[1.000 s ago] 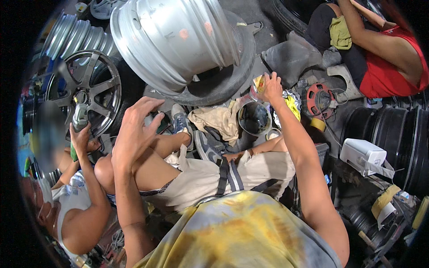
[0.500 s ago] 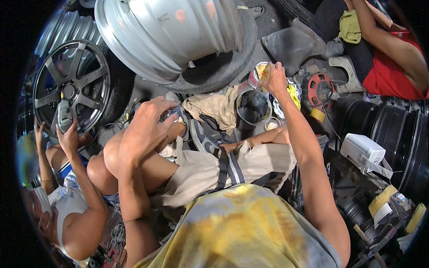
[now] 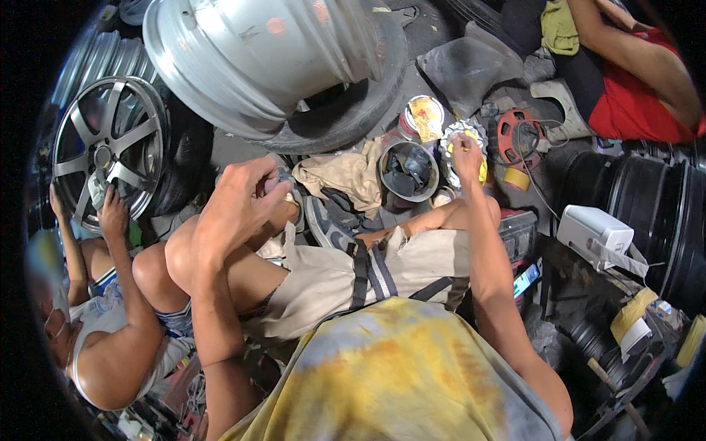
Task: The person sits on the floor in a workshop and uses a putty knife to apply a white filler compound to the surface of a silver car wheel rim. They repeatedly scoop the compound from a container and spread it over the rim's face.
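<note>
My right hand (image 3: pixel 465 154) is over a crumpled silver-white item with yellow parts (image 3: pixel 482 170). Its fingertips are pinched together, and what they hold, if anything, is too small to tell. Just left of it stands an opened can (image 3: pixel 426 117) with yellow-orange paste smeared over its top. A round tub (image 3: pixel 386 176) with dark lumps inside is nearer to me. My left hand (image 3: pixel 239 202) hovers above my left knee with its fingers curled and the thumb bent toward them. Whatever lies within that grip is hidden.
A large silver wheel rim (image 3: pixel 243 66) lies on a tyre ahead. Left, a person works at a spoked wheel (image 3: pixel 103 154) with a pale cloth or pad. A person in red sits far right. Near are a red reel (image 3: pixel 511 140), yellow tape roll (image 3: pixel 516 178) and white box (image 3: pixel 596 234).
My right hand has left the paste can and moved right and nearer to the silver-and-yellow item. My left hand's fingers have curled in more. A lit phone now shows beside my right arm.
</note>
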Action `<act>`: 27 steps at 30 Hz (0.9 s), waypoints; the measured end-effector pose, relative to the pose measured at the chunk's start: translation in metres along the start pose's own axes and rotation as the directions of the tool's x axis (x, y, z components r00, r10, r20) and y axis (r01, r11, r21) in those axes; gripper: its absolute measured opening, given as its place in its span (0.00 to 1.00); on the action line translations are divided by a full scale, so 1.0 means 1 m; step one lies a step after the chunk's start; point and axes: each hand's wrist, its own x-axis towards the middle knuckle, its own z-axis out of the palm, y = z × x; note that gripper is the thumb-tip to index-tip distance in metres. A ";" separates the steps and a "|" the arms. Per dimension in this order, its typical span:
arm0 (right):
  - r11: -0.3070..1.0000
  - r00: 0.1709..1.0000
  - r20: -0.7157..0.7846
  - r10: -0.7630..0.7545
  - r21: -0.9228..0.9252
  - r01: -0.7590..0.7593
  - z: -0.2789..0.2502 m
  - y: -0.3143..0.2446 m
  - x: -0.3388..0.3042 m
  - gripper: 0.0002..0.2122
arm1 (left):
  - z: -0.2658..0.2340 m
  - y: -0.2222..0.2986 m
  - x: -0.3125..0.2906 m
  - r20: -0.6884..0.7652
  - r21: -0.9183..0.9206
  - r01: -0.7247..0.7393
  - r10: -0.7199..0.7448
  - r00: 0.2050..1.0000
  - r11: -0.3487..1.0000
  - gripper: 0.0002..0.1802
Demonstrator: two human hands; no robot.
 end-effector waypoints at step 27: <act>0.950 0.996 -0.066 -0.061 -0.310 0.037 0.034 -0.100 0.030 0.33 | 0.012 0.014 0.007 -0.026 -0.048 -0.092 0.091 0.995 0.995 0.13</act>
